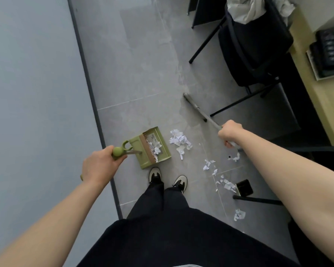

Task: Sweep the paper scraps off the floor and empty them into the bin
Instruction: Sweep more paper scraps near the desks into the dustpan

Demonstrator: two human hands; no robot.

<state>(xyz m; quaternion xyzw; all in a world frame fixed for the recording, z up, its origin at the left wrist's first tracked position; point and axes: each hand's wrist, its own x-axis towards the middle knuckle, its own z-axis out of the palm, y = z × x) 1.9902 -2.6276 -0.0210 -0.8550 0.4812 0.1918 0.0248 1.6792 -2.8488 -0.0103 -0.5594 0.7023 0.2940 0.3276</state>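
- left hand [99, 166] fingers curl round the green dustpan [152, 147] handle; a few scraps lie in the pan.
- right hand [229, 132] grips the grey broom handle [201, 110].
- paper scraps [179, 141] lie on the floor [139, 78] between both hands.

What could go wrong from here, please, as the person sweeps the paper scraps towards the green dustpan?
1. Scraps lie by a black chair leg, where the broom may miss them.
2. The dustpan already holds paper; tilting it with the left hand could spill it.
3. The broom handle in the right hand points towards the chair frame and might knock it.
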